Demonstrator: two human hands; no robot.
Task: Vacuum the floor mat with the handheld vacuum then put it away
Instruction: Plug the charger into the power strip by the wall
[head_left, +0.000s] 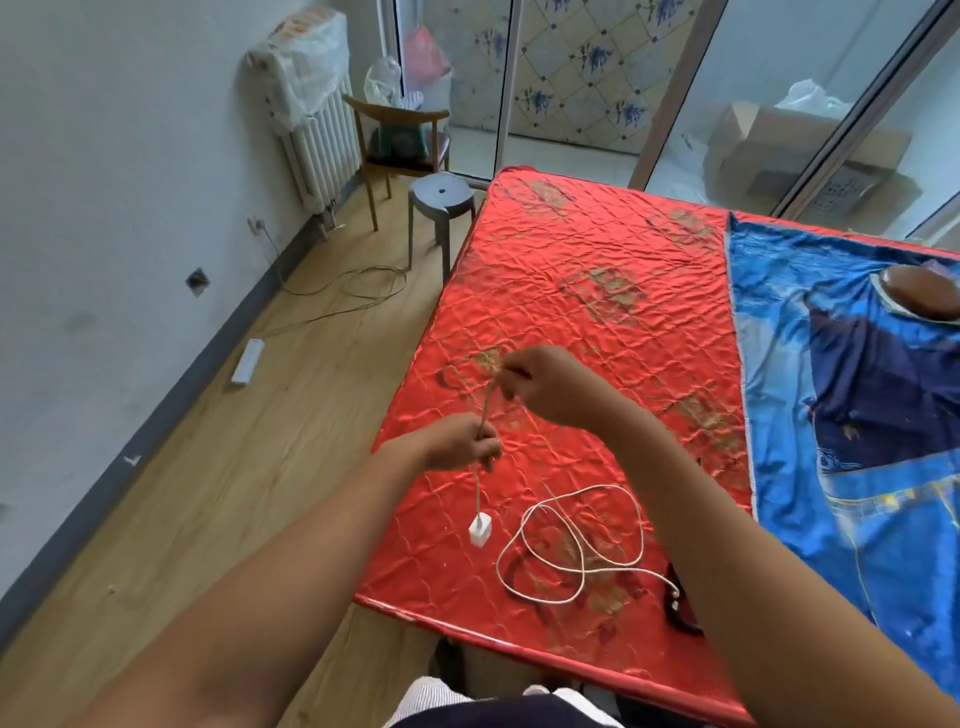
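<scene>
A red quilted mat (597, 291) lies spread over a raised surface in front of me. My left hand (460, 444) grips a white charging cable just above its white plug block (480, 529), which hangs near the mat's left edge. My right hand (540, 382) pinches the same cable higher up, so a short stretch runs taut between both hands. The rest of the cable (576, 540) lies in loose loops on the mat, ending by a dark object (680, 613) half hidden behind my right forearm. No handheld vacuum is clearly visible.
A blue cloth (841, 415) covers the mat's right side, with a brown oval object (922, 292) on it. On the wooden floor at left are a grey stool (440, 200), a wooden chair (400, 150), a white power strip (248, 361) and a radiator (322, 150). Glass doors stand behind.
</scene>
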